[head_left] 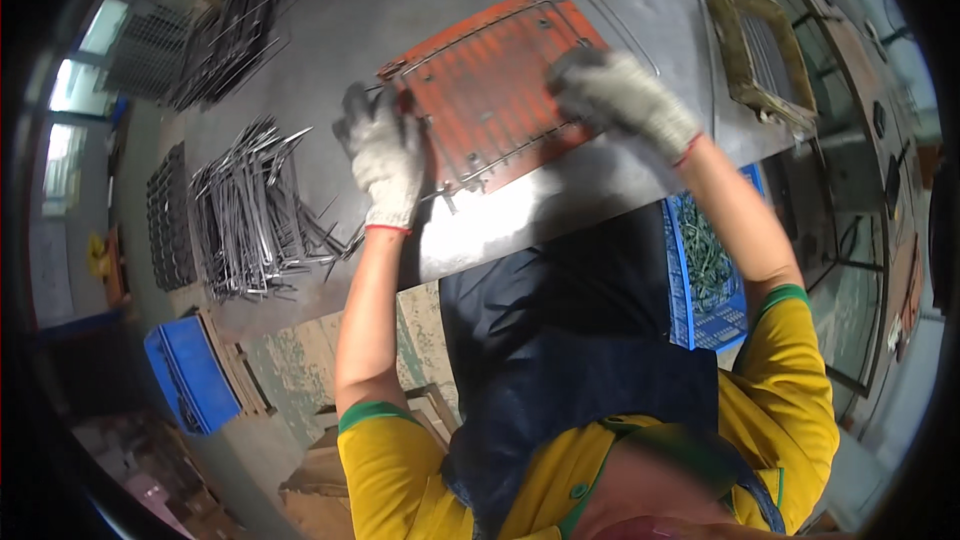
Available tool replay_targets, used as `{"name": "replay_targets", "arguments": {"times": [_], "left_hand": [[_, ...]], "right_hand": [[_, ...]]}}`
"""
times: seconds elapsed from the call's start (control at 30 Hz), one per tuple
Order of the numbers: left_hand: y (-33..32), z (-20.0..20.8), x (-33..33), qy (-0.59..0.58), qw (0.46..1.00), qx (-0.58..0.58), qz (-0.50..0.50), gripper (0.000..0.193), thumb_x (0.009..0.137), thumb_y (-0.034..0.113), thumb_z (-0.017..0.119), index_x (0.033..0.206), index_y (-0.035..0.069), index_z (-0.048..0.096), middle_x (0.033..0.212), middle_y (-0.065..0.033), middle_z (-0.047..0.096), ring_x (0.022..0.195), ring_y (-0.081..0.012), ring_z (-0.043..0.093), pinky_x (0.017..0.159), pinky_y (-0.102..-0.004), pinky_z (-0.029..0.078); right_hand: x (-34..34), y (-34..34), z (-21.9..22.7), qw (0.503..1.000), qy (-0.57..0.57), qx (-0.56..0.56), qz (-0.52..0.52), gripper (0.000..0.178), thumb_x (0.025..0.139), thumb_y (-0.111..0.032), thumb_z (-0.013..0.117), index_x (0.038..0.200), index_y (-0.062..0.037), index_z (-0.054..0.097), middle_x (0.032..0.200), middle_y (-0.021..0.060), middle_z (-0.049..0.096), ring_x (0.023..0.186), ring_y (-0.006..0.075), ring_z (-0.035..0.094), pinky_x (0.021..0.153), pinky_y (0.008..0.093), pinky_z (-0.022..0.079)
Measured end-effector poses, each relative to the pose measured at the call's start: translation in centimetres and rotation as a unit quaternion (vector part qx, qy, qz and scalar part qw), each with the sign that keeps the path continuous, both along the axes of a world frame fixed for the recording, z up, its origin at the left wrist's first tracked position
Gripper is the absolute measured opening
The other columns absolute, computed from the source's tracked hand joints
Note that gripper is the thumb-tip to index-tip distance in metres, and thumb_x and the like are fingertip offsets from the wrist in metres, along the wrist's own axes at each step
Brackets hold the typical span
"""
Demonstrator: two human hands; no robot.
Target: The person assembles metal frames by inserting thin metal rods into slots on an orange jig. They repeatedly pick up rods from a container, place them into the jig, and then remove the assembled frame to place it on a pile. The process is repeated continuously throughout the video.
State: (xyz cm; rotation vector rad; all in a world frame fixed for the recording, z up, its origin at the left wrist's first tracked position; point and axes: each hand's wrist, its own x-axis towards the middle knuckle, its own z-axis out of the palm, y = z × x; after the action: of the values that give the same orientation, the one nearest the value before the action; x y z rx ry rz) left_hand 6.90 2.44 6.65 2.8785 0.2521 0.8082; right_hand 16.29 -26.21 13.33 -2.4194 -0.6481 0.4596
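An orange-red jig plate [490,90] with small metal fittings lies on the grey metal table, and thin wire rods run along its edges. At its left edge rests my left hand [382,150], in a white glove with dark grey fingertips. Its fingers are stretched out and somewhat apart, with nothing visibly held. Over the plate's right edge is my right hand [625,95], gloved alike. Motion smears its fingers, so what they hold, if anything, is hidden. Beyond that hand a bent wire frame [618,18] sticks out past the plate's far right corner.
Left on the table [640,172] lies a heap of loose metal rods [255,210]; bent wire frames [225,40] are piled farther back. A worn tray [728,35] holds rods at the right. Below the edge are a blue crate [680,285] with green strands and a blue bin [190,375].
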Motion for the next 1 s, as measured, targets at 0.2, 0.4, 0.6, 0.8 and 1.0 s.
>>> {"name": "replay_targets", "arguments": {"times": [0.2,0.4,0.6,0.8,1.0], "left_hand": [[-0.6,1.4,2.1,0.132,0.969,0.015,-0.208,0.033,0.098,0.029,0.052,0.124,0.013,0.062,0.118,-0.0138,0.065,0.112,-0.0347,0.061,0.102,-0.0462,0.044],[-0.6,1.2,2.6,0.151,0.972,-0.053,-0.170,0.035,0.099,0.031,0.051,0.127,0.015,0.063,0.120,-0.0129,0.066,0.109,-0.0351,0.062,0.091,-0.0467,0.050],[0.0,0.3,3.0,0.133,0.972,-0.007,-0.192,0.034,0.097,0.032,0.052,0.124,0.017,0.065,0.118,-0.0117,0.065,0.110,-0.0337,0.062,0.091,-0.0462,0.050],[-0.2,-1.8,3.1,0.128,0.983,0.029,-0.128,0.034,0.096,0.033,0.054,0.122,0.013,0.064,0.130,-0.0130,0.058,0.124,-0.0352,0.054,0.108,-0.0479,0.040],[0.0,1.5,3.9,0.091,0.977,-0.023,-0.189,0.033,0.097,0.033,0.057,0.120,0.011,0.065,0.117,-0.0146,0.064,0.109,-0.0335,0.062,0.090,-0.0445,0.052]], "right_hand": [[-0.1,10.3,-6.7,0.959,-0.124,-0.131,0.219,0.017,0.088,-0.023,0.066,0.086,-0.0067,0.068,0.080,0.0116,0.068,0.076,0.0291,0.068,0.069,0.0425,0.056],[0.8,11.9,-11.0,0.994,-0.023,0.008,0.105,0.030,0.091,-0.027,0.056,0.087,-0.0007,0.070,0.079,0.0192,0.068,0.077,0.0361,0.068,0.068,0.0444,0.054],[0.0,11.2,-11.1,0.948,-0.225,-0.064,0.216,0.018,0.091,-0.017,0.056,0.093,-0.0043,0.069,0.080,0.0187,0.068,0.076,0.0334,0.068,0.069,0.0432,0.055],[-5.3,10.8,-2.3,0.972,-0.215,-0.012,0.093,0.031,0.082,-0.009,0.064,0.113,-0.0074,0.063,0.101,0.0160,0.068,0.087,0.0316,0.068,0.069,0.0412,0.056],[-4.5,2.8,-1.6,0.944,-0.317,0.089,-0.001,0.028,0.085,-0.013,0.064,0.112,-0.0105,0.067,0.105,0.0099,0.067,0.079,0.0262,0.067,0.065,0.0395,0.055]]}}
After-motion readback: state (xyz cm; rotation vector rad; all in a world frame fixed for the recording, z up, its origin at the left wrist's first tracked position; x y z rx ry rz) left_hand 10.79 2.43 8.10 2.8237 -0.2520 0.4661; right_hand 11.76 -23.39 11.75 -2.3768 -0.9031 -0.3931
